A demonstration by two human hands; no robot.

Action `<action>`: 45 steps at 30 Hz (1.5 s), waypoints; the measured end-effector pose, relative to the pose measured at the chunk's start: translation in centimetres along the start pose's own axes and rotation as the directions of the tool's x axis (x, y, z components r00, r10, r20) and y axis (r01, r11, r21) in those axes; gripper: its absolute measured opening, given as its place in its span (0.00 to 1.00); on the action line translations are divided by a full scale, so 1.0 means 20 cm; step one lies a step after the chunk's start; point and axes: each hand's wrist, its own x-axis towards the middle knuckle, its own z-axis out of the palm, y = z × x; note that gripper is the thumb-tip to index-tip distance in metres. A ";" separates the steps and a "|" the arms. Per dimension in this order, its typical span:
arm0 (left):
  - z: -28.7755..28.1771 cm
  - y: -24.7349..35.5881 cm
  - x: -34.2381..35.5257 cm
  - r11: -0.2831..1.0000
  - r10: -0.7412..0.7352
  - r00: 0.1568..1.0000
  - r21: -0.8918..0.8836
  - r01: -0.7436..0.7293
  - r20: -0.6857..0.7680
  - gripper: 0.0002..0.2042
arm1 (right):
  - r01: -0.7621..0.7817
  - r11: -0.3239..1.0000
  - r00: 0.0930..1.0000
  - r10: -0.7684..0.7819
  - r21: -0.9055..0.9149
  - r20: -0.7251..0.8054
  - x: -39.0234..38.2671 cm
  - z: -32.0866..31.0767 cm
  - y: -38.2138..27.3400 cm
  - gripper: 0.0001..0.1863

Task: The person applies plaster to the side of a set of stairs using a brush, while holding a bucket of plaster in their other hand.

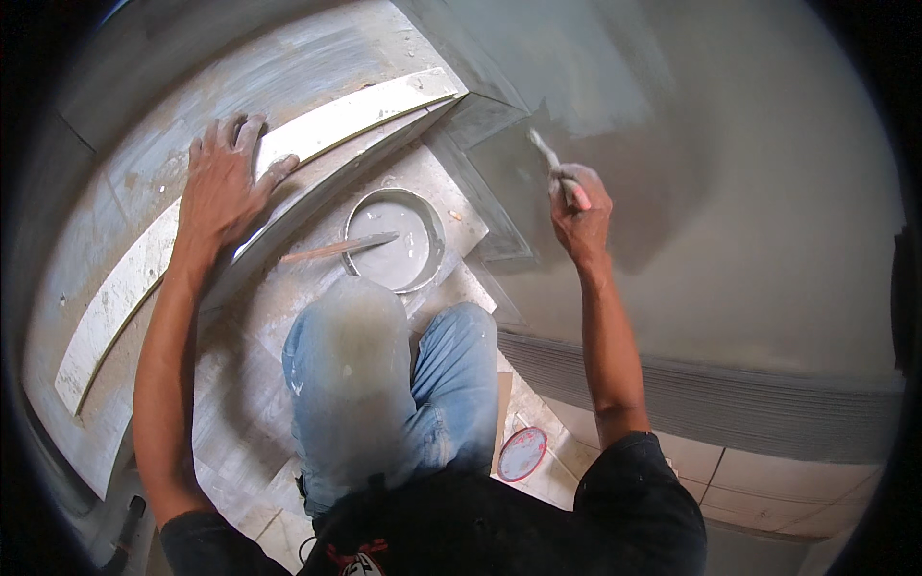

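Note:
My left hand (226, 178) rests with spread fingers across a long white strip (370, 104) that lies along the step. The strip is stained with grey smears, and my fingers have pale residue on them. My right hand (581, 211) is closed around a slim paintbrush (544, 149) coated in pale grey. Its tip points up and left, close to the grey wall (768, 259); whether it touches cannot be told. Around it the wall carries a darker, wet-looking patch. In front of my knees stands a round tub (437, 216) of light grey liquid, with a wooden-handled tool (331, 251) across its rim.
A grey-smeared step (317, 62) rises on the left. My knees, in blue jeans (456, 374), are bent below the tub. A round red-rimmed lid (521, 454) lies by my right side. Pinkish tiles (759, 480) run below a ridged grey band (730, 398) on the right.

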 end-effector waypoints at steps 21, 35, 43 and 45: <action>-0.03 0.03 0.01 0.996 0.068 0.998 -0.067 -0.067 0.013 0.32 | -0.066 0.997 0.995 0.069 0.044 -0.073 -0.26 -0.01 0.06 0.13; -0.07 0.02 0.01 0.994 0.100 0.995 -0.036 -0.101 -0.013 0.28 | -0.188 0.967 0.978 0.200 0.171 -0.059 -0.38 0.32 -0.08 0.13; -0.06 0.06 0.01 0.994 0.098 0.995 -0.060 -0.097 0.024 0.27 | -0.229 0.967 0.956 0.244 0.109 -0.161 -0.22 0.20 -0.04 0.13; -0.09 0.04 0.00 0.995 0.088 0.996 -0.058 -0.087 0.025 0.26 | -0.193 0.977 0.927 0.212 0.092 -0.311 -0.20 0.12 -0.15 0.14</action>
